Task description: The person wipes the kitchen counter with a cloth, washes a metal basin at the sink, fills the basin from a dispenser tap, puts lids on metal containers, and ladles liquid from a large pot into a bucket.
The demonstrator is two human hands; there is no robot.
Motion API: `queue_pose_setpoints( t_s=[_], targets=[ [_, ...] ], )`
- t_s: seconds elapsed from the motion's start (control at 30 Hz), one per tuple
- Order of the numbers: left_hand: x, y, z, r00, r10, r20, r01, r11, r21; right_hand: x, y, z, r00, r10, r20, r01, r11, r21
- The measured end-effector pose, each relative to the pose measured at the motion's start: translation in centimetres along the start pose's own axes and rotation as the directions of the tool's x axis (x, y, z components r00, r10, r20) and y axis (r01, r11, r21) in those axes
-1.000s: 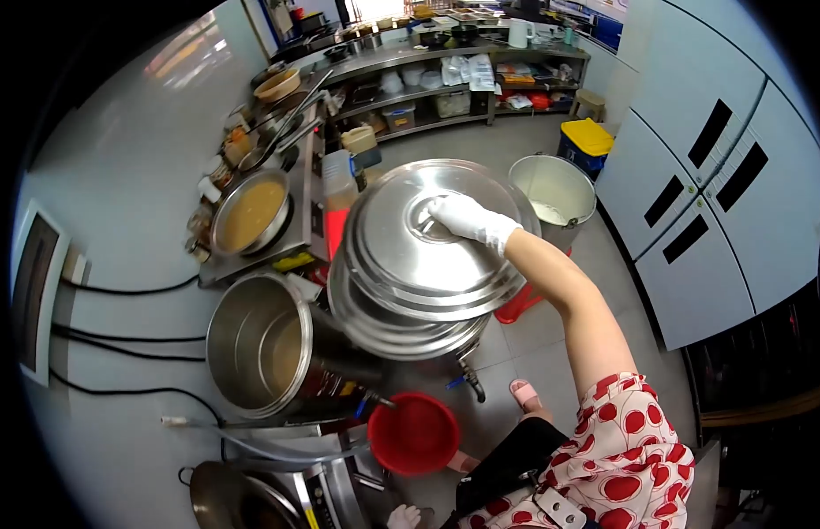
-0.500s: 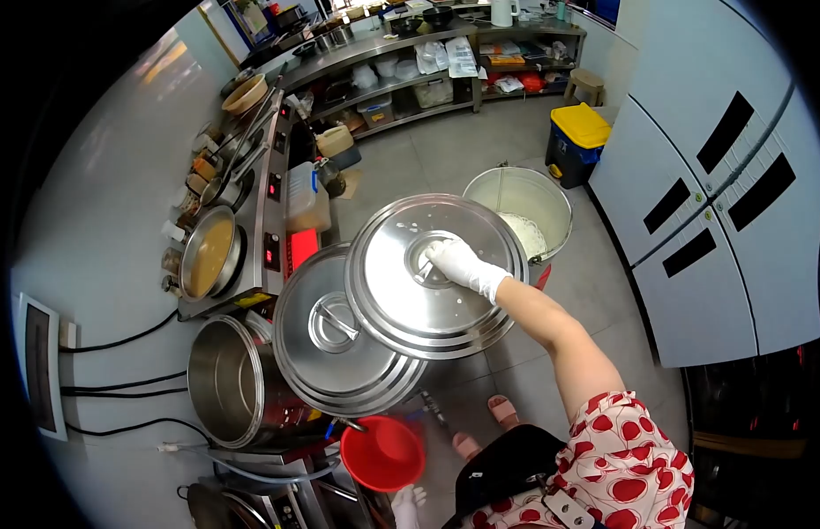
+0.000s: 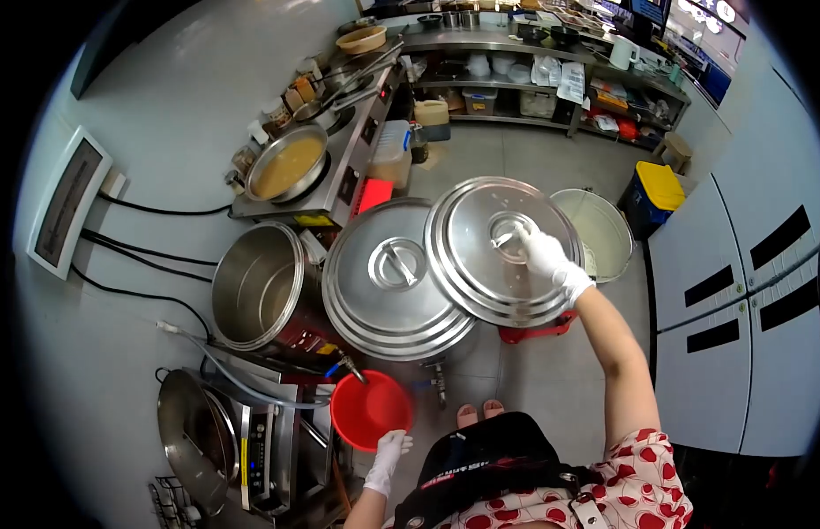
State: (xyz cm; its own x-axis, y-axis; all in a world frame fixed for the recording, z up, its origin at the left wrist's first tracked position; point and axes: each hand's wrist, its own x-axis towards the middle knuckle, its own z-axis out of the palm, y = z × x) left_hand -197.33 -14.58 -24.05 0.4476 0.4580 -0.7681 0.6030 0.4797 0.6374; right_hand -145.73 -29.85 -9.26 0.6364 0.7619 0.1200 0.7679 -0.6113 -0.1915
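Observation:
My right hand (image 3: 548,256), in a white glove, is closed on the handle of a round steel lid (image 3: 463,229). That lid slightly overlaps a second steel lid (image 3: 366,291) covering a large pot to its left. At the bottom, my gloved left hand (image 3: 389,454) grips the near rim of a red basin (image 3: 366,410). The basin is under the tap (image 3: 350,366) of an uncovered tall steel pot (image 3: 255,291), whose inner wall shows. Behind the held lid stands a metal bucket (image 3: 608,234) with pale contents.
A pan of brownish liquid (image 3: 291,167) sits on the cooktop along the left wall. A wok (image 3: 189,432) lies lower left beside a control panel. A red stand (image 3: 538,330) shows beneath the held lid. Fridge doors (image 3: 736,264) line the right side, near a yellow-lidded bin (image 3: 658,187).
The view has swung left, so the scene sits further right. The held lid looks smaller and lower, uncovering part of the red stand. More of my left hand shows at the basin rim.

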Motion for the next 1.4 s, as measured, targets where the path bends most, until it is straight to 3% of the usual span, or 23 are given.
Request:
queue_pose_setpoints(
  t_s=[0.07, 0.13, 0.23, 0.27, 0.3, 0.4, 0.5, 0.53, 0.57, 0.6, 0.67, 0.73, 0.8, 0.83, 0.87, 0.93, 1.07, 1.13, 1.23, 1.33, 1.4],
  targets=[
    [0.4, -1.0, -1.3, 0.999, -0.027, -0.019, 0.027, 0.999, -0.022, 0.0, 0.4, -1.5, 0.994, 0.030, 0.108, -0.029, 0.999, -0.015],
    [0.7, -2.4, -2.5, 0.999, -0.034, -0.010, 0.034, 0.999, -0.023, -0.4, 1.2, -1.6, 0.992, -0.109, 0.061, 0.110, 0.994, -0.005],
    [1.7, -3.4, -2.9, 0.997, -0.071, -0.018, 0.072, 0.997, 0.030, -1.1, 0.7, -0.7, 0.962, -0.137, 0.238, 0.167, 0.980, -0.109],
    [2.0, -3.4, -2.8, 0.997, -0.074, -0.013, 0.074, 0.996, 0.047, -1.0, 0.8, -0.5, 0.919, -0.122, 0.375, 0.159, 0.985, -0.069],
    [2.2, -3.3, -2.5, 0.996, -0.090, -0.026, 0.091, 0.994, 0.063, -0.9, 0.9, 0.3, 0.936, -0.105, 0.335, 0.136, 0.988, -0.070],
    [3.0, -3.1, -1.4, 0.998, 0.017, -0.055, -0.007, 0.985, 0.170, -0.6, 1.0, 0.4, 0.950, -0.107, 0.295, 0.119, 0.993, -0.022],
    [3.0, 0.5, 2.1, 0.962, 0.273, 0.019, -0.271, 0.941, 0.202, -0.3, 1.1, 0.4, 0.950, -0.112, 0.292, 0.107, 0.994, 0.033],
    [2.4, 2.9, 4.0, 0.929, 0.366, 0.044, -0.367, 0.903, 0.222, -0.6, 1.2, 0.2, 0.953, -0.108, 0.282, 0.095, 0.994, 0.059],
    [1.8, 5.6, 6.2, 0.864, 0.504, 0.014, -0.487, 0.827, 0.282, -1.1, 1.9, 1.0, 0.974, -0.166, 0.155, 0.156, 0.985, 0.071],
    [1.1, 8.5, 8.4, 0.776, 0.631, -0.006, -0.590, 0.729, 0.346, -1.3, 1.7, -0.4, 0.965, -0.179, 0.193, 0.156, 0.979, 0.132],
    [0.7, 13.6, 12.6, 0.527, 0.850, 0.003, -0.761, 0.470, 0.446, -2.0, 3.9, 1.3, 0.969, -0.222, 0.112, 0.202, 0.965, 0.167],
    [0.2, 18.6, 17.1, 0.432, 0.902, 0.005, -0.799, 0.380, 0.466, -3.3, 6.1, -0.1, 0.977, -0.214, -0.009, 0.210, 0.951, 0.226],
    [0.4, 22.8, 21.5, 0.308, 0.951, -0.010, -0.820, 0.271, 0.504, -4.0, 10.5, -2.2, 0.976, -0.205, 0.081, 0.170, 0.934, 0.315],
    [-0.5, 24.9, 24.2, 0.345, 0.937, -0.054, -0.839, 0.334, 0.431, -5.6, 13.1, -1.6, 0.977, -0.115, -0.179, 0.166, 0.937, 0.306],
    [-1.1, 26.8, 27.2, 0.376, 0.921, -0.103, -0.854, 0.388, 0.347, -6.3, 16.3, -2.4, 0.984, -0.098, -0.151, 0.141, 0.941, 0.309],
    [-0.1, 29.2, 30.4, 0.227, 0.974, 0.006, -0.758, 0.173, 0.629, -8.5, 22.8, -3.3, 0.993, 0.015, -0.116, 0.010, 0.976, 0.219],
    [3.3, 32.2, 37.5, 0.144, 0.983, 0.112, -0.638, 0.006, 0.770, -12.3, 34.7, -3.4, 0.969, 0.240, 0.059, -0.247, 0.935, 0.256],
    [5.1, 33.1, 40.5, 0.166, 0.977, 0.135, -0.579, -0.015, 0.815, -13.7, 38.8, -2.9, 0.949, 0.282, 0.139, -0.310, 0.915, 0.259],
    [6.7, 34.3, 43.5, 0.280, 0.953, 0.116, -0.453, 0.025, 0.891, -13.8, 42.9, -2.5, 0.927, 0.274, 0.257, -0.346, 0.890, 0.297],
    [8.1, 35.3, 44.8, 0.319, 0.946, 0.056, -0.341, 0.059, 0.938, -11.2, 45.4, -3.5, 0.878, 0.172, 0.446, -0.353, 0.863, 0.362],
    [8.3, 35.4, 45.5, 0.321, 0.947, 0.000, -0.284, 0.096, 0.954, -9.1, 46.9, -2.7, 0.919, 0.077, 0.388, -0.249, 0.874, 0.417]
  ],
)
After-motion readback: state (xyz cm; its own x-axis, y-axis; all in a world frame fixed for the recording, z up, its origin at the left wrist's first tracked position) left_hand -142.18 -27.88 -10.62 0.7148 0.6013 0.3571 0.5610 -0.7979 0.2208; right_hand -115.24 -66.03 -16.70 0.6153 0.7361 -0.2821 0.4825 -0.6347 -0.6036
